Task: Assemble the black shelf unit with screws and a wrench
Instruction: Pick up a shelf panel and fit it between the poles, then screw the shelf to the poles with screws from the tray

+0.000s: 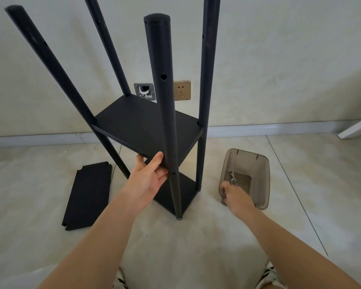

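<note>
Our left hand (149,176) gripped the near edge of the middle shelf (138,124) on the black shelf unit (167,126), which stood on the tiled floor (196,236). Our right hand (237,197) reached into the smoky plastic bin (261,170) beside the wrench (232,178); we could not tell its grip. A loose black panel (88,195) lay left.

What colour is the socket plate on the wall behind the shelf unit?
Gold, a shiny brass-like finish. The socket plate shows in the head view, low on the pale wall.
</note>
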